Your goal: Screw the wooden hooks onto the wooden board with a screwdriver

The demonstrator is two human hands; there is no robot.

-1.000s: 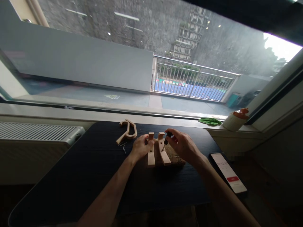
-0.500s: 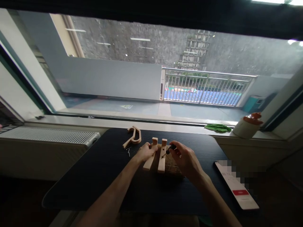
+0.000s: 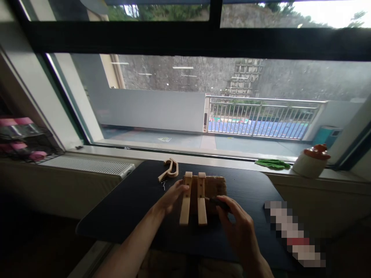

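Note:
Two pale wooden strips [image 3: 202,199] lie side by side across a brown cork board [image 3: 216,185] on the black table [image 3: 130,200]. My left hand [image 3: 172,197] rests against the left strip [image 3: 185,199], fingers curled on its side. My right hand [image 3: 239,227] is closed round a small black-handled screwdriver [image 3: 216,200], its thin tip touching the right strip. A curved wooden hook piece [image 3: 169,170] and a few small screws [image 3: 164,186] lie behind my left hand.
A phone [image 3: 292,241] lies at the table's right edge. On the windowsill stand a white jar with an orange lid [image 3: 310,162] and a green cloth [image 3: 272,164]. A radiator [image 3: 89,166] is on the left, and a rack with pink items [image 3: 20,143] at far left.
The camera tilted up, showing more window. My right hand drew back toward me, the screwdriver tip now lower on the right strip. The strips now lie straighter on the board.

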